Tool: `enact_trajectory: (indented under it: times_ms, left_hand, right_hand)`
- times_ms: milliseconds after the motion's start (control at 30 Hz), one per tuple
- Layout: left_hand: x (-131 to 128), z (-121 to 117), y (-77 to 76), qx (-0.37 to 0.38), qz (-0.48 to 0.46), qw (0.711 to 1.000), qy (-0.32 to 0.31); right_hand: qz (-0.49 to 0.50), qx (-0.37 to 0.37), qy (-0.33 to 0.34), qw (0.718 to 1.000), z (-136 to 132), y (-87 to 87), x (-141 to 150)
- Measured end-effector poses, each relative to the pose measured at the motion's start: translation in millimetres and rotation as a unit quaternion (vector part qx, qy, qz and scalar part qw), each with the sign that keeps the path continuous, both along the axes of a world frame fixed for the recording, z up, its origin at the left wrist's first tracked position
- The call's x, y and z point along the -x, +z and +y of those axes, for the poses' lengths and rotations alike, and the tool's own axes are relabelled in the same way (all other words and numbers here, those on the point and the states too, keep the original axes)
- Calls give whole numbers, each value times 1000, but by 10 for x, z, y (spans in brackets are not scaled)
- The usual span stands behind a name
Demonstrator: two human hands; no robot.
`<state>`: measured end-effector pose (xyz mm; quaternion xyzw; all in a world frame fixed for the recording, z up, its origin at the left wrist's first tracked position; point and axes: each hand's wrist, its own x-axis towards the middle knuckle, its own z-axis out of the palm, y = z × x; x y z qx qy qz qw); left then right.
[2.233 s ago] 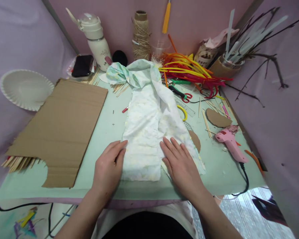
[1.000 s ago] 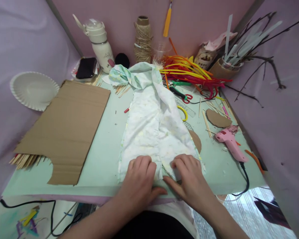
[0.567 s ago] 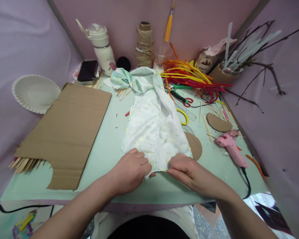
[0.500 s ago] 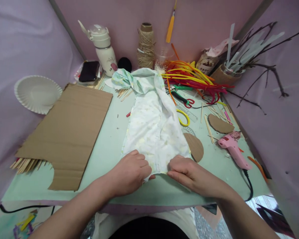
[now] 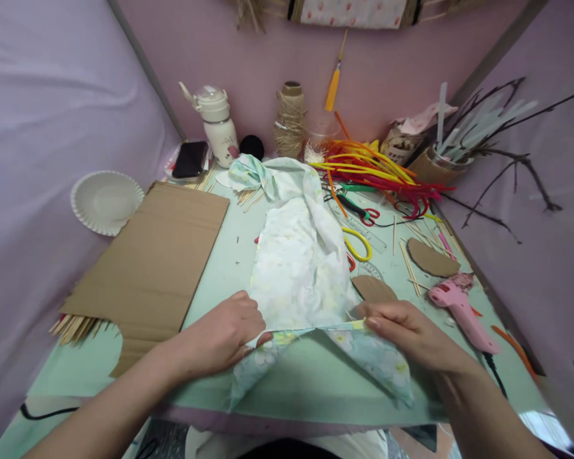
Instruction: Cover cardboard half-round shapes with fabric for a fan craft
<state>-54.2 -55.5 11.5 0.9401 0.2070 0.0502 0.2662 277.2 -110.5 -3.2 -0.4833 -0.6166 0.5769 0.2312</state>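
From where I steer, the pale green table [image 5: 224,274] carries everything, with the corrugated cardboard sheet [image 5: 162,248] lying flat on its left. The floral cotton-like fabric [image 5: 287,268] runs down the middle, pale reverse up, bunched at its far end, two printed flaps falling toward me. I judge it light, limp and quick to crease or fray, not fragile; I'd take it by both ends of the near fold, keeping even tension. My left hand [image 5: 227,335] is curled closed on that fold's left side; my right hand [image 5: 406,328] pinches its right side, thumb against bent forefinger. A pink hot glue gun [image 5: 463,315] lies farther right, and a rounded cardboard cut-out [image 5: 375,288] sits just beside the fabric
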Motion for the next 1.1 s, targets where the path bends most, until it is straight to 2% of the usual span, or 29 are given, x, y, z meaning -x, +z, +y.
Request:
enact_trajectory:
  times_ms: [133, 233, 367, 433, 567, 667, 800, 867, 967, 1100]
  left_hand:
    - [-24, -4, -38, 5, 33, 999, 15]
    - [-99, -103, -97, 15, 24, 999, 35]
    - [-197, -287, -85, 75, -5, 988, 138]
    - [-218, -353, -51, 124, -41, 965, 227]
    - [-271, -355, -2, 191, -106, 880, 421]
    - [-397, -249, 19, 196, -161, 835, 488]
    - [-577, -65, 101, 205, -266, 793, 509]
    - [-615, 11, 168, 229, -292, 790, 489]
    - [-631, 80, 263, 258, -266, 823, 431]
    - [-694, 80, 323, 241, -235, 878, 342]
  right_hand:
    - [-31, 11, 24, 999, 31, -1, 33]
    - [-63, 0, 27, 998, 19, 4, 132]
    - [-95, -12, 23, 995, -60, 66, 232]
    - [-113, -25, -20, 993, -107, 81, 241]
    - [-119, -68, -195, 971, -120, 57, 246]
    - [-102, -100, -290, 946, -1, 90, 316]
    - [-145, -195, -316, 917, 296, 251, 423]
    - [-194, -241, -298, 903, 464, 330, 440]
    - [-278, -299, -262, 874, 718, 395, 439]
    - [-424, -348, -203, 811, 1085, 404, 461]
